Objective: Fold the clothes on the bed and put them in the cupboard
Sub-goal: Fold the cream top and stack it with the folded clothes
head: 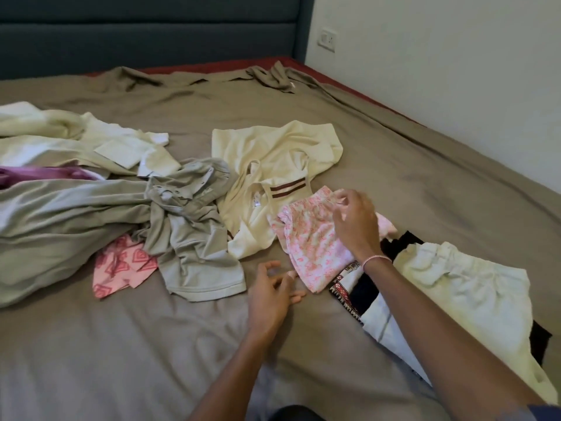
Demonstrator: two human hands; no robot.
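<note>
Pink floral garment (309, 238) in right hand (353, 221)

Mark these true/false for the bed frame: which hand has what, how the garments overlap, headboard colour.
1. The right hand pinches the pink floral garment. True.
2. The left hand grips the grey hooded top. False: it holds nothing and hovers over the sheet; the grey top lies untouched to its left.
3. The pink floral garment partly overlaps the cream striped top. True.
4. The headboard is red. False: it is dark blue.
5. A wall socket sits right of the headboard. True.
</note>
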